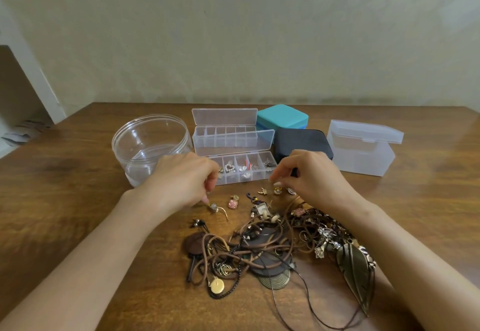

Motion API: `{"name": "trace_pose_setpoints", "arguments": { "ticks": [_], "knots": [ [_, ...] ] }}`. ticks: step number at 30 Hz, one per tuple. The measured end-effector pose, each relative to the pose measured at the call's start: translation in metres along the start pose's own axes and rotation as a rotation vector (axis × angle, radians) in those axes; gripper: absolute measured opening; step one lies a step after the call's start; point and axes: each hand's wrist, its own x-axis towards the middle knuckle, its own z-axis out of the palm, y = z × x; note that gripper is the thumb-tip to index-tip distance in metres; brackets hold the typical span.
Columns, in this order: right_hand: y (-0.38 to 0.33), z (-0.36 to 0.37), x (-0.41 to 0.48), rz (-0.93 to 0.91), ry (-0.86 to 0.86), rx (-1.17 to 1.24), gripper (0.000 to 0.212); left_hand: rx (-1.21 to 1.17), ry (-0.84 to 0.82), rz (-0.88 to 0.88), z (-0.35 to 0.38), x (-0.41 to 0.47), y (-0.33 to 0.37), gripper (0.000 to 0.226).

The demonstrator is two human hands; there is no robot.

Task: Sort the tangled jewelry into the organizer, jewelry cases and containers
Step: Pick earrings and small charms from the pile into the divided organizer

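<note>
I see a wooden table whose far edge meets the wall. Bare wood shows left of the round clear jar and right of the frosted lidded box. The tangled jewelry pile lies near me, centre-right, its cords trailing toward the lower right. The compartment organizer, lid up, runs left to right between my hands. My left hand curls down, pinching a grey-bead earring whose wire points right. My right hand has its fingertips drawn together; whether they hold anything, I cannot tell.
</note>
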Motion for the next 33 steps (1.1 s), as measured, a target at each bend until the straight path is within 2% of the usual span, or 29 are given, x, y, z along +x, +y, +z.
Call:
{"name": "trace_pose_setpoints", "arguments": {
  "ticks": [6, 14, 18, 21, 26, 29, 33],
  "knots": [
    [-0.005, 0.006, -0.002, -0.026, -0.012, -0.020, 0.012, 0.001, -0.121, -0.008, -0.001, -0.002, -0.003, 0.021],
    [0.000, 0.002, 0.000, -0.004, 0.048, -0.036, 0.023, -0.033, -0.134, 0.020, -0.001, -0.001, -0.003, 0.027],
    [0.003, -0.006, 0.001, 0.012, 0.038, -0.028, 0.015, -0.049, -0.153, 0.046, 0.000, -0.002, 0.000, 0.034],
    [0.002, -0.013, 0.001, -0.001, -0.061, -0.041, 0.014, -0.034, -0.219, 0.050, -0.001, -0.004, 0.004, 0.056],
    [0.001, -0.024, -0.002, 0.022, -0.327, -0.142, 0.044, -0.015, -0.313, 0.082, -0.001, -0.011, 0.010, 0.085],
    [-0.002, -0.027, -0.007, 0.005, -0.504, -0.214, 0.048, -0.061, -0.296, 0.180, 0.003, -0.018, 0.017, 0.089],
    [-0.008, -0.037, -0.013, -0.006, -0.720, -0.137, 0.035, -0.119, -0.350, 0.323, 0.006, -0.022, 0.028, 0.086]
  ]
}}
